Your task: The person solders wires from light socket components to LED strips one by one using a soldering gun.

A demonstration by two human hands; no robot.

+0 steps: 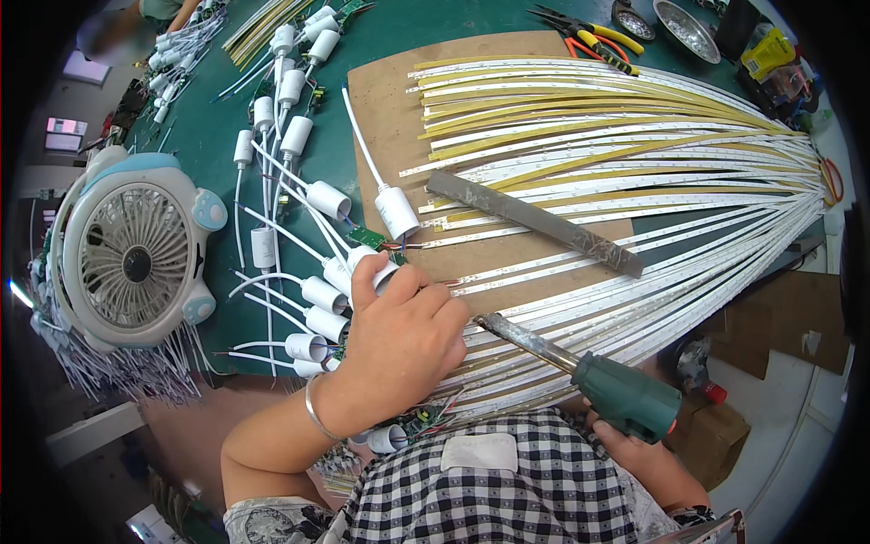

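My left hand [399, 340] pinches a white cylindrical driver cap [370, 265] and the end of a white LED strip [544, 276] on a brown board [390, 109]. A small green circuit board [365, 238] lies just above my fingers. My right hand [625, 444] grips the green handle of a soldering iron [580, 367]; its dark tip points left, close to my left fingers. Many white and yellow LED strips [616, 136] fan out across the board.
A grey metal bar [535, 224] lies across the strips. Several white caps with cords [290, 136] cover the green mat. A small desk fan [131, 258] stands at left. Yellow-handled pliers [589, 41] and a metal dish [686, 29] sit at the far edge. Another person's arm [177, 11] shows at top left.
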